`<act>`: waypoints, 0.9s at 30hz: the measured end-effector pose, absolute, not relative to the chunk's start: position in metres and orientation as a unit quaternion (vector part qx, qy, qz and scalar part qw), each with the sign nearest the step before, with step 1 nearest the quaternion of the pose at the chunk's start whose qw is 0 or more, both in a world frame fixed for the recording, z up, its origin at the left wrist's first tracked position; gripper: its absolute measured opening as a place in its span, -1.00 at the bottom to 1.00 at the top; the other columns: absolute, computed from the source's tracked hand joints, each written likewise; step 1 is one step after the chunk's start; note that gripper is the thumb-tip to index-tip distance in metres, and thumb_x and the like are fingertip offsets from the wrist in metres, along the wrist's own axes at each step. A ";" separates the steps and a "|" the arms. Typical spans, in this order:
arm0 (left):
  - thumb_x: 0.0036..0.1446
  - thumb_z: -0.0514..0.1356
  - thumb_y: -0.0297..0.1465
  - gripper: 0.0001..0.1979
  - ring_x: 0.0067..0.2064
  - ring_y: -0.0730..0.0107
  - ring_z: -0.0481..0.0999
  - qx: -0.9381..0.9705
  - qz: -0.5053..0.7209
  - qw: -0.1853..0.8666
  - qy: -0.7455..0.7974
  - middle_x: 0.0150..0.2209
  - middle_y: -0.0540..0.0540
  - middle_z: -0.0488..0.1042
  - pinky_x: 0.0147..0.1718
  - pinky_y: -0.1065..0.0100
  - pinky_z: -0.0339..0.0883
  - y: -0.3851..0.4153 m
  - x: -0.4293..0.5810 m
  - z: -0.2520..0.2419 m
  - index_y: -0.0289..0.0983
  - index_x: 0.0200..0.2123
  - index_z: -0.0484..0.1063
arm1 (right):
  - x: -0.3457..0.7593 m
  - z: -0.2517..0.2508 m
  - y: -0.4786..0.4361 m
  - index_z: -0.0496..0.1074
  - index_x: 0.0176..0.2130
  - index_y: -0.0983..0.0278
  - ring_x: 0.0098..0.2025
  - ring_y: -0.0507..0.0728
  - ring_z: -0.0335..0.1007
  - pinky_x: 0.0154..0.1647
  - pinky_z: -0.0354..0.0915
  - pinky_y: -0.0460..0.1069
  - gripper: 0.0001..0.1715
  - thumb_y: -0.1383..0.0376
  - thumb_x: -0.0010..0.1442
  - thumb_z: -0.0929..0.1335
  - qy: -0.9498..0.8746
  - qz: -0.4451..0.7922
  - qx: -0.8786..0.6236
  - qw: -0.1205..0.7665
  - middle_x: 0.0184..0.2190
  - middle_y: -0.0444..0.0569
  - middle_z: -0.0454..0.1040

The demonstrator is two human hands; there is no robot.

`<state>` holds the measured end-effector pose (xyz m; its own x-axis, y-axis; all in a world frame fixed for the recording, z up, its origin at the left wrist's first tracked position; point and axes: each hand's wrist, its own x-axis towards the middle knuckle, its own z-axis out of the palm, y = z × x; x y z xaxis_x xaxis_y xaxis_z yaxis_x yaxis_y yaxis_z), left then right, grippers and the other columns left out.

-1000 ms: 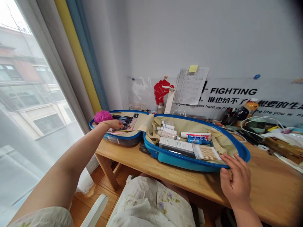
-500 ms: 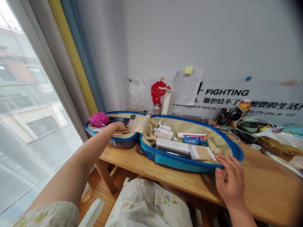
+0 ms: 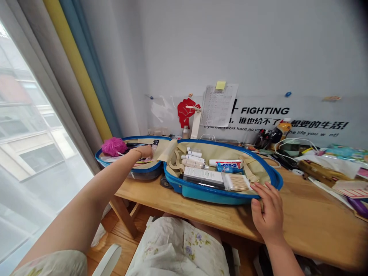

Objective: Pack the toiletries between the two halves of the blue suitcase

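Right-hand fingers point(image 3: 266, 190) touch the blue suitcase rim point(image 3: 218, 200) near the desk edge point(image 3: 201, 215).

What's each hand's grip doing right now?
Left hand: cannot tell, fingers hidden inside the blue suitcase.
Right hand: open, resting at the suitcase's front rim.

Open blue hard-shell suitcase point(image 3: 211, 196) lying flat, beige-lined, white bottles point(image 3: 192, 158) and toothpaste tube point(image 3: 225, 163) in its right half, pink bath pouf point(image 3: 114, 147) in its left half
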<state>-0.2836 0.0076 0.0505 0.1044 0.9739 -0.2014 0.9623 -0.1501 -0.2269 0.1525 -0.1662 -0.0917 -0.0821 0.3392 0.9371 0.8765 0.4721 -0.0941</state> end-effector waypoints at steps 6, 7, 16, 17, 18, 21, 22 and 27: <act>0.36 0.12 -0.22 -0.60 0.05 0.18 0.48 -0.809 0.057 0.049 -0.583 0.10 -0.22 0.43 0.03 0.04 0.40 0.010 -0.204 0.090 -0.30 0.16 0.32 | 0.154 -0.093 -0.167 0.40 0.09 0.21 0.24 0.31 0.26 0.27 0.17 0.32 -0.61 0.27 0.32 0.21 -0.688 -0.257 -0.447 0.510 0.02 0.10 0.49; 0.40 0.05 -0.25 -0.62 0.06 0.19 0.48 -0.827 0.053 0.042 -0.559 0.09 -0.23 0.45 0.05 0.09 0.39 0.009 -0.184 0.090 -0.31 0.17 0.31 | 0.154 -0.093 -0.167 0.40 0.10 0.21 0.24 0.31 0.26 0.27 0.16 0.32 -0.60 0.28 0.32 0.21 -0.690 -0.259 -0.445 0.509 0.02 0.10 0.49; 0.31 0.20 -0.25 -0.67 0.00 0.23 0.50 -0.890 0.141 -0.010 -0.433 0.06 -0.18 0.44 -0.03 0.08 0.45 -0.002 -0.051 0.033 -0.28 0.06 0.41 | 0.150 -0.090 -0.168 0.39 0.10 0.20 0.24 0.31 0.27 0.24 0.19 0.31 -0.61 0.29 0.32 0.22 -0.687 -0.259 -0.440 0.516 0.02 0.10 0.49; 0.31 0.20 -0.25 -0.66 0.00 0.23 0.50 -0.890 0.144 -0.009 -0.432 0.07 -0.18 0.44 -0.03 0.08 0.46 -0.001 -0.046 0.029 -0.28 0.07 0.41 | 0.150 -0.089 -0.168 0.39 0.10 0.20 0.25 0.31 0.26 0.25 0.19 0.30 -0.61 0.29 0.32 0.22 -0.688 -0.260 -0.440 0.514 0.03 0.10 0.49; 0.31 0.20 -0.25 -0.66 0.01 0.22 0.50 -0.891 0.145 -0.009 -0.430 0.07 -0.18 0.44 -0.03 0.08 0.46 -0.001 -0.043 0.026 -0.28 0.08 0.40 | 0.150 -0.089 -0.169 0.39 0.11 0.21 0.25 0.31 0.26 0.25 0.19 0.31 -0.61 0.29 0.33 0.21 -0.689 -0.261 -0.441 0.512 0.03 0.10 0.48; 0.31 0.20 -0.25 -0.65 0.01 0.21 0.49 -0.895 0.140 -0.010 -0.423 0.08 -0.19 0.43 -0.03 0.07 0.45 0.001 -0.040 0.019 -0.28 0.09 0.39 | 0.151 -0.089 -0.169 0.38 0.11 0.21 0.25 0.31 0.26 0.25 0.18 0.31 -0.60 0.29 0.33 0.20 -0.691 -0.265 -0.442 0.508 0.03 0.11 0.48; 0.31 0.20 -0.25 -0.65 0.02 0.21 0.49 -0.897 0.135 -0.011 -0.420 0.08 -0.19 0.43 -0.02 0.07 0.45 0.002 -0.040 0.017 -0.28 0.09 0.40 | 0.151 -0.090 -0.169 0.38 0.11 0.22 0.25 0.31 0.26 0.24 0.18 0.31 -0.60 0.28 0.33 0.20 -0.691 -0.265 -0.442 0.506 0.03 0.12 0.48; 0.31 0.20 -0.26 -0.65 0.04 0.20 0.48 -0.909 0.098 -0.024 -0.404 0.09 -0.19 0.42 0.00 0.05 0.44 0.005 -0.043 0.014 -0.28 0.09 0.39 | 0.152 -0.091 -0.169 0.39 0.09 0.21 0.24 0.31 0.25 0.24 0.19 0.31 -0.61 0.26 0.33 0.20 -0.690 -0.256 -0.454 0.503 0.01 0.10 0.48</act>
<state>-0.0425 0.0055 0.0143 0.6544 0.7300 -0.1971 0.7394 -0.6724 -0.0357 0.1522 -0.1689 -0.0911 -0.0822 0.3686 0.9259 0.8830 0.4577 -0.1038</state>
